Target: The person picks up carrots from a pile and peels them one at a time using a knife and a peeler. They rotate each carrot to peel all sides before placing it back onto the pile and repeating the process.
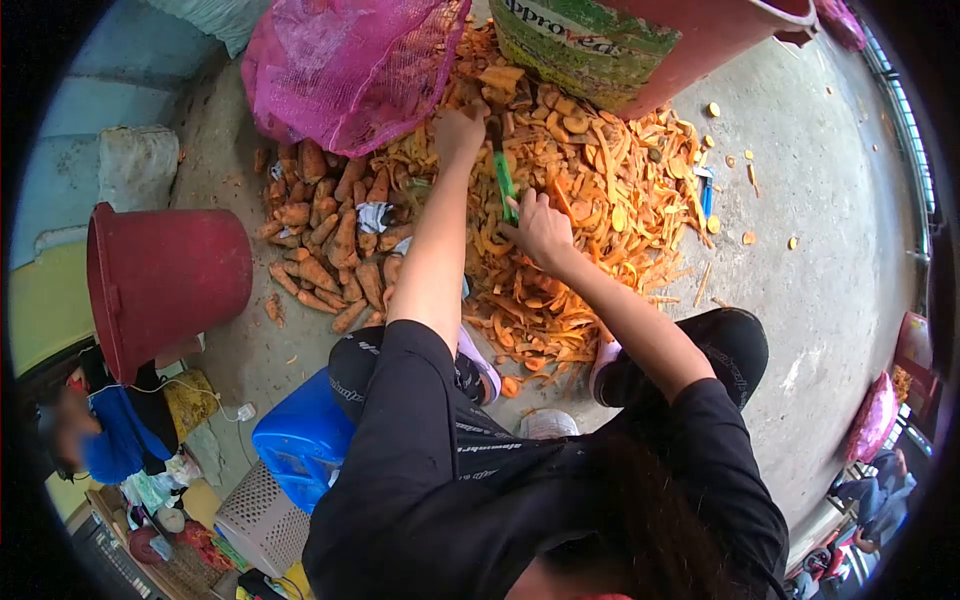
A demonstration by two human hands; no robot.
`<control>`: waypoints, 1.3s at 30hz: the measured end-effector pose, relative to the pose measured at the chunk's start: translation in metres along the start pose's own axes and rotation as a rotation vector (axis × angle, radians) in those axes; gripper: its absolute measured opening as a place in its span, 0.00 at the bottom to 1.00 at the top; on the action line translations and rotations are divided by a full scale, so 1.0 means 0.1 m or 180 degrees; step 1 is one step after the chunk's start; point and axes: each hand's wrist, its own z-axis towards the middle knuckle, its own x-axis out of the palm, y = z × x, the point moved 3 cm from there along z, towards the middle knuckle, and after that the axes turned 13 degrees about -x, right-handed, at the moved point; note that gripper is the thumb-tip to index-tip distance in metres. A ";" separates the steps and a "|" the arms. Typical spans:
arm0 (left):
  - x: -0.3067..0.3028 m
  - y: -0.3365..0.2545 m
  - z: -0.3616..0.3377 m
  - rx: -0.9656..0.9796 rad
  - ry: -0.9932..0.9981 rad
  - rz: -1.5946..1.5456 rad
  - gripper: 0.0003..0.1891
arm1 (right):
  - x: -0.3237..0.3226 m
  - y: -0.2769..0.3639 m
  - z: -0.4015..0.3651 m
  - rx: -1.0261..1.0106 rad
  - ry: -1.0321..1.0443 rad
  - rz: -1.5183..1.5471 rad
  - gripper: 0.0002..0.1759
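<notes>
My left hand (460, 135) reaches over the upper left of the peelings heap, its fingers curled round what looks like a carrot, mostly hidden. In my right hand (543, 235) is the end of a green-handled tool (503, 178). Its dark far end points up toward my left hand, and I cannot make out whether it is a knife or a peeler. Orange peelings (600, 200) and cut carrot ends lie heaped below both hands. Unpeeled, soil-covered carrots (318, 225) are piled left of my left forearm.
A pink mesh sack (350, 70) and a large labelled bucket (640, 50) stand beyond the heap. A red bucket (175, 280) lies to the left, near a blue jerrycan (305, 430). A blue peeler (707, 192) rests on the right. Other people are at the edges.
</notes>
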 end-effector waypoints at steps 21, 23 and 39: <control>-0.49 -0.09 -0.17 0.2181 -0.0096 -0.0951 0.22 | 0.07 -0.02 0.04 -0.0088 -0.0052 0.0085 0.34; -0.49 -0.08 -0.20 0.2199 -0.0200 -0.0887 0.24 | 0.05 -0.03 0.02 -0.0140 -0.0061 0.0064 0.33; -1.52 1.69 0.62 0.0660 0.0041 0.1622 0.25 | -0.40 -0.55 0.27 -0.0050 0.0591 0.0699 0.30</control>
